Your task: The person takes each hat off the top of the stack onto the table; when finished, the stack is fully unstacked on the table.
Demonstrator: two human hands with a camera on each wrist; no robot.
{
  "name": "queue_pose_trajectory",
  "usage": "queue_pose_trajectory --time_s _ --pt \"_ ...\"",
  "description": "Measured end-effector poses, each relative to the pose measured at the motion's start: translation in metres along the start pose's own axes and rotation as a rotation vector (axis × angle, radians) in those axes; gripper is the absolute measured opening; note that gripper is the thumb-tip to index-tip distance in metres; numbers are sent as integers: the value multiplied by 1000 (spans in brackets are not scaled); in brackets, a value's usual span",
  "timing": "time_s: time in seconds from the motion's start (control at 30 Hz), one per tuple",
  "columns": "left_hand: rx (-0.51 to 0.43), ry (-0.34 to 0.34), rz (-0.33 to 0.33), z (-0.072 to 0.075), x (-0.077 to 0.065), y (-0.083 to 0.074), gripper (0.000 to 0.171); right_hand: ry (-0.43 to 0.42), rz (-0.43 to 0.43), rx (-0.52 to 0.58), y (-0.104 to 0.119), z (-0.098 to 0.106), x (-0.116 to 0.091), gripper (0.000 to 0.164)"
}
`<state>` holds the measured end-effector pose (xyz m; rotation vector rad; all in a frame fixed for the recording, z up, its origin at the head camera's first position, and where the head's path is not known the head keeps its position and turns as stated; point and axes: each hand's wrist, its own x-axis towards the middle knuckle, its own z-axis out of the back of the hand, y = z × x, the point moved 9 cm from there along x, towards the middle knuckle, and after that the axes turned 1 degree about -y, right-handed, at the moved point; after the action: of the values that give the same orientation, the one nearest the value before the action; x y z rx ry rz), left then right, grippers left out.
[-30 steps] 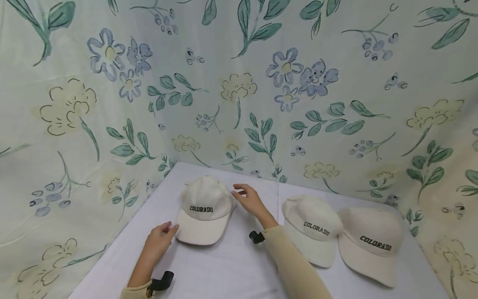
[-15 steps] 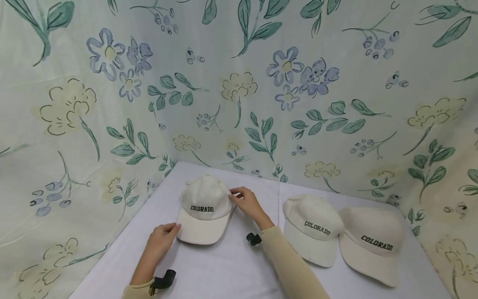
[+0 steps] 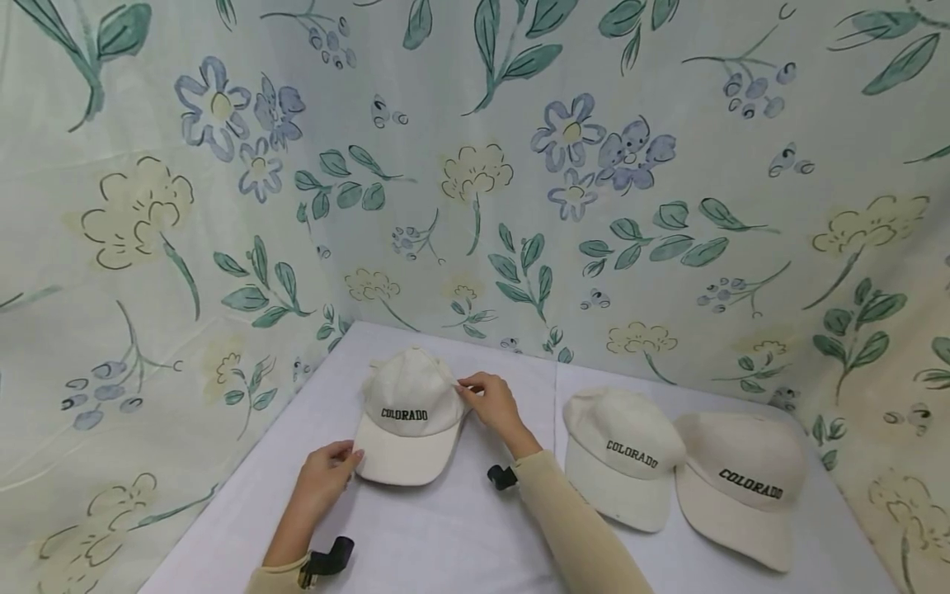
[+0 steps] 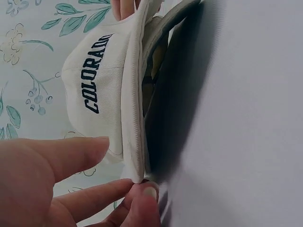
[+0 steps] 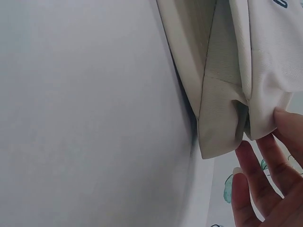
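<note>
An off-white baseball cap [image 3: 408,388] with dark COLORADO lettering sits at the left of the table, brim toward me. Under its brim the left wrist view shows a second brim [image 4: 165,28], so one cap is nested over another. My left hand [image 3: 321,480] is at the brim's left corner, thumb above, fingertips [image 4: 146,191] right at its edge and underneath. On the other side my right hand [image 3: 499,412] pinches the upper cap's lower rim, thumb outside and a finger inside the fold. The layer below [image 5: 220,135] hangs beside those fingers in the right wrist view.
Two more off-white COLORADO caps lie to the right, a nearer-middle one [image 3: 627,458] and a far-right one [image 3: 742,483], overlapping at their sides. A white cloth covers the table [image 3: 445,536]. Floral curtains [image 3: 475,206] rise behind and at the left.
My right hand has come left onto the cap's rim and taken hold. The left hand has moved slightly right, its thumb now over the brim corner. The two right-hand caps stay put.
</note>
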<state>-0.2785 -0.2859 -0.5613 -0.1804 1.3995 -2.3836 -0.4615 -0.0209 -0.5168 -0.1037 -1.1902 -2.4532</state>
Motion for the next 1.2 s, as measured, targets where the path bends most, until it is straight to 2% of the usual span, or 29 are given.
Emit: queue_pose_trajectory --time_s 0.23,0.47,0.6,1.2 --pt "-154 -18 -13 -1 5 -1 37 -45 21 -3 3 3 -1 18" --pt "-252 -8 55 -1 6 5 41 -78 16 -1 5 5 -1 18" --pt "-295 3 68 -2 7 6 43 -96 25 20 7 6 -1 18" --pt "-307 -9 86 2 7 -2 47 -206 101 200 20 17 -2 14"
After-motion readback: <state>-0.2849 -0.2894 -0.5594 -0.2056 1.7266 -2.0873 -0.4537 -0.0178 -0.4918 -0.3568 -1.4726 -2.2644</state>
